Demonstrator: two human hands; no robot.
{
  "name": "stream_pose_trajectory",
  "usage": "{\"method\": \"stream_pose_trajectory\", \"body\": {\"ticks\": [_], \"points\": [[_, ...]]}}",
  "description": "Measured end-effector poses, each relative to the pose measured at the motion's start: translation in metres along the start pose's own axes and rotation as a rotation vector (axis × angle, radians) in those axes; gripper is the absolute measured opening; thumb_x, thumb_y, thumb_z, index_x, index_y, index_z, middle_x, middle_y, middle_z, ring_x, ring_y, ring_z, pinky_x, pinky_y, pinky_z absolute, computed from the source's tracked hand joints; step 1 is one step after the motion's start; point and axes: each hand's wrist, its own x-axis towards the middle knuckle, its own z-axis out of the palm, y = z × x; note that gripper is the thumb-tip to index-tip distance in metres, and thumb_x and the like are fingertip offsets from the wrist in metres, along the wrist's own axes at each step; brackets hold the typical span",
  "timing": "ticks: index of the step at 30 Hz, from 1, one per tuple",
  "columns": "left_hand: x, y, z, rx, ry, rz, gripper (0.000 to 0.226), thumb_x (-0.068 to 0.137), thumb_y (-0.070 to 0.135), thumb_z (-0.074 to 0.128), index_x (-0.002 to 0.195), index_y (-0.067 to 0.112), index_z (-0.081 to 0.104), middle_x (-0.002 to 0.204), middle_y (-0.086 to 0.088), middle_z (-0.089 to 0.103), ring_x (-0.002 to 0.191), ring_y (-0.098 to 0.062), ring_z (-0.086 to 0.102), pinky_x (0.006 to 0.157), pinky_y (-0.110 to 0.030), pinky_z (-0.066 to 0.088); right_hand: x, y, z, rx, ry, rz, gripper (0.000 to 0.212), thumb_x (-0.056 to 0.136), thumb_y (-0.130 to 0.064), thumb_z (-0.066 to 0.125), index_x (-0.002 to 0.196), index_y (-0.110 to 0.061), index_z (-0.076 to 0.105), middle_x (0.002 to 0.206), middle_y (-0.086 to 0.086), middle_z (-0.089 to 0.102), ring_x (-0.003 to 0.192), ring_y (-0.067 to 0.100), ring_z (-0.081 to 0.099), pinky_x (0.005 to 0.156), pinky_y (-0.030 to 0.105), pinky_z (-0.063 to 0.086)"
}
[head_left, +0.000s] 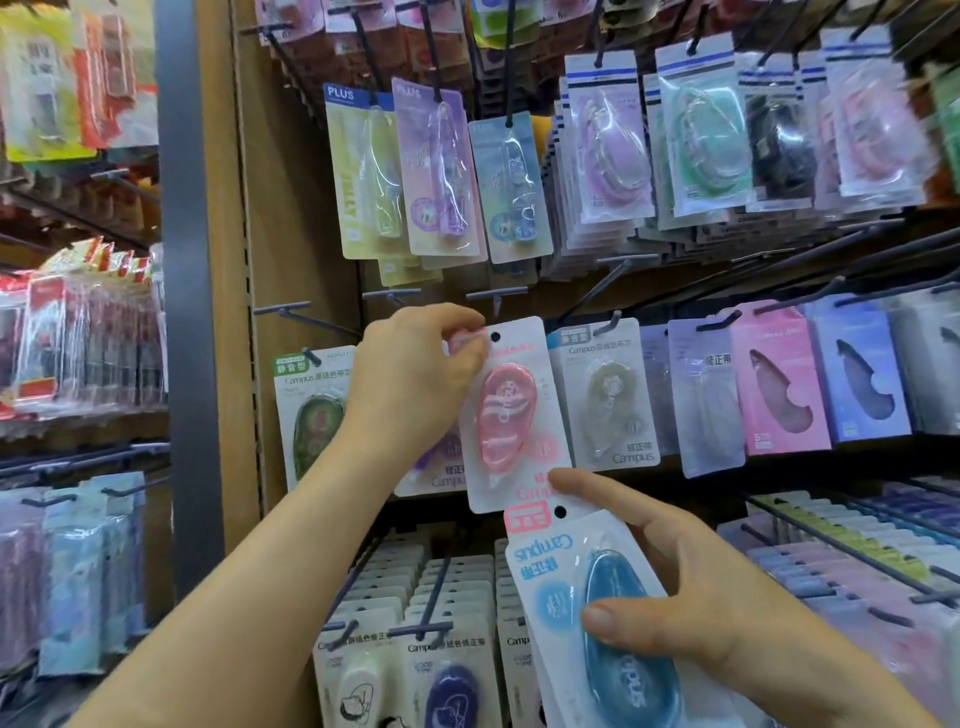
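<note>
A pink correction-tape pack (511, 415) is held up in front of a shop's peg display. My left hand (415, 374) pinches its upper left corner, just below a bare grey peg (496, 296). The index fingertip of my right hand (691, 587) touches the pink pack's lower edge. That same hand grips a blue correction-tape pack (587, 587), thumb across its blister, lower in the view and tilted. The blue pack's punched hole shows at its top.
Rows of carded correction tapes hang on grey pegs: a green pack (314, 415) at left, a grey-green pack (605, 395) at right, pastel packs (436, 171) above, white packs (410, 670) below. A wooden upright (228, 260) borders the display at left.
</note>
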Motion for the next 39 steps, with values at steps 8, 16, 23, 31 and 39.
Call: {"method": "stream_pose_trajectory", "body": {"ticks": [8, 16, 23, 31, 39], "points": [[0.017, 0.009, 0.002, -0.326, -0.211, -0.288, 0.015, 0.091, 0.030, 0.068, 0.101, 0.022, 0.075, 0.089, 0.012, 0.067, 0.088, -0.007, 0.061, 0.077, -0.030, 0.053, -0.002, 0.002, -0.002, -0.057, -0.008, -0.008, 0.083, 0.061, -0.015, 0.084, 0.133, -0.040, 0.052, 0.126, 0.002, 0.068, 0.113, 0.025, 0.066, 0.091, 0.035, 0.055], [0.024, 0.016, 0.005, -0.280, -0.243, -0.319, 0.014, 0.093, 0.021, 0.063, 0.083, 0.026, 0.071, 0.092, 0.006, 0.068, 0.094, -0.015, 0.061, 0.091, -0.039, 0.053, -0.001, 0.004, -0.006, -0.044, -0.016, -0.013, 0.086, 0.060, -0.015, 0.085, 0.136, -0.035, 0.050, 0.124, 0.005, 0.069, 0.111, 0.027, 0.067, 0.086, 0.031, 0.055], [0.025, 0.015, 0.016, -0.127, -0.144, -0.249, 0.020, 0.089, 0.026, 0.060, 0.070, 0.029, 0.066, 0.091, 0.002, 0.071, 0.094, -0.023, 0.062, 0.086, -0.039, 0.052, -0.001, 0.003, -0.006, -0.079, 0.015, 0.007, 0.086, 0.059, -0.018, 0.085, 0.134, -0.037, 0.050, 0.124, 0.000, 0.069, 0.113, 0.023, 0.066, 0.092, 0.035, 0.054], [-0.009, -0.003, 0.033, -0.121, 0.104, -0.068, 0.025, 0.095, 0.028, 0.059, 0.118, 0.021, 0.065, 0.111, 0.000, 0.064, 0.097, -0.020, 0.061, 0.085, -0.035, 0.048, 0.001, 0.004, -0.005, -0.227, 0.136, -0.003, 0.083, 0.055, -0.028, 0.087, 0.128, -0.049, 0.053, 0.123, -0.007, 0.068, 0.109, 0.014, 0.068, 0.094, 0.036, 0.054], [-0.044, -0.008, 0.036, 0.015, -0.039, 0.126, 0.078, 0.079, 0.044, 0.074, 0.144, 0.038, 0.032, 0.125, 0.008, 0.049, 0.100, -0.016, 0.055, 0.079, -0.035, 0.051, 0.003, 0.000, -0.003, -0.327, 0.134, -0.004, 0.087, 0.062, -0.026, 0.088, 0.131, -0.057, 0.044, 0.121, -0.022, 0.066, 0.111, 0.003, 0.065, 0.101, 0.034, 0.049]]}}
